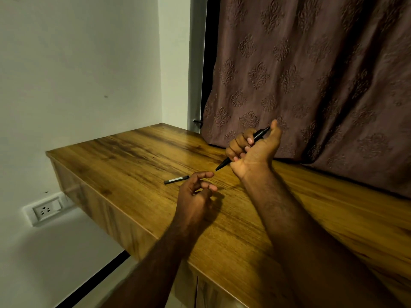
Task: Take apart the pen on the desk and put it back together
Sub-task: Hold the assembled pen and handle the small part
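Your right hand (253,152) is up above the tabletop (133,156), palm up. Its fingers (239,143) are curled tight round the black pen (259,134), tip pointing down. Your left hand (195,196) is low, fingers loose and bent, holding nothing. A small dark pen piece (176,180) lies on the tabletop just beside it.

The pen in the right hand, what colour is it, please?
The pen is black; head view shows it.

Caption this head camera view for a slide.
Right hand grips black pen; loose part lies on the desk near left hand.
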